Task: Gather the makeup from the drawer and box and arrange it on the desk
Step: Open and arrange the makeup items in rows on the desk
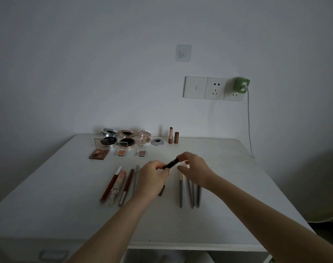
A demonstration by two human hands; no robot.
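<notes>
Both hands meet above the middle of the white surface [228, 186], holding a short dark tube [171, 163] tilted between them. The left hand [154, 174] pinches its lower end with curled fingers. The right hand [195, 166] grips the upper end between thumb and fingertips, its other fingers loosely spread. The tube may be a lipstick, though the dim light hides the detail.

Below the hands lie two rows of slim sticks: brown and patterned pens [124, 185] on the left, grey pencils [190, 194] on the right. Near the back edge are three open compacts [126, 138], an eyeshadow palette [99, 154] and two small square pans [121, 153]. An uncapped lipstick [170, 135] stands there too, with its cap [176, 137] just beside it. A green charger [241, 85] sits in the wall socket.
</notes>
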